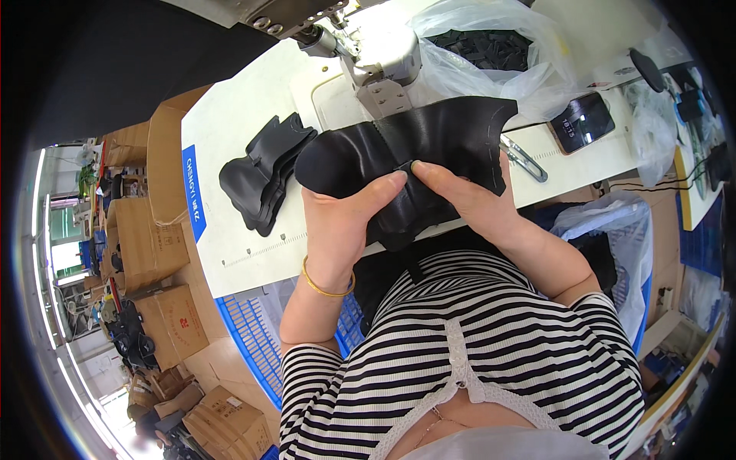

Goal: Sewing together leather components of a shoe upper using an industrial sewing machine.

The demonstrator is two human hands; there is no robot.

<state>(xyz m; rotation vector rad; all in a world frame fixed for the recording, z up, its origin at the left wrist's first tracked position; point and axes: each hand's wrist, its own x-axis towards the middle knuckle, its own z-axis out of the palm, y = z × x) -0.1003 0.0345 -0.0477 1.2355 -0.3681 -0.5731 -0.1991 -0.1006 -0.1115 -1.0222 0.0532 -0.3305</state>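
Both hands grip one black leather-like piece point(445, 134) with a stitched seam down its middle, held in front of the sewing machine head point(383, 92). My left hand point(341, 218) has its thumb pressed on the piece close to the seam, its fingers hidden behind. On the other side of the seam, my right hand point(471, 195) presses with its thumb too; its fingers are likewise out of sight underneath. To the left lies a stack of similar black pieces point(257, 180) on the white table point(253, 264).
A clear plastic bag point(548, 73) of small black pieces stands behind. At the right lie a metal snap-off cutter point(524, 159) and a phone point(583, 123). Blue baskets point(249, 337) are below the table's near edge. Cardboard boxes point(149, 241) stand on the floor at left.
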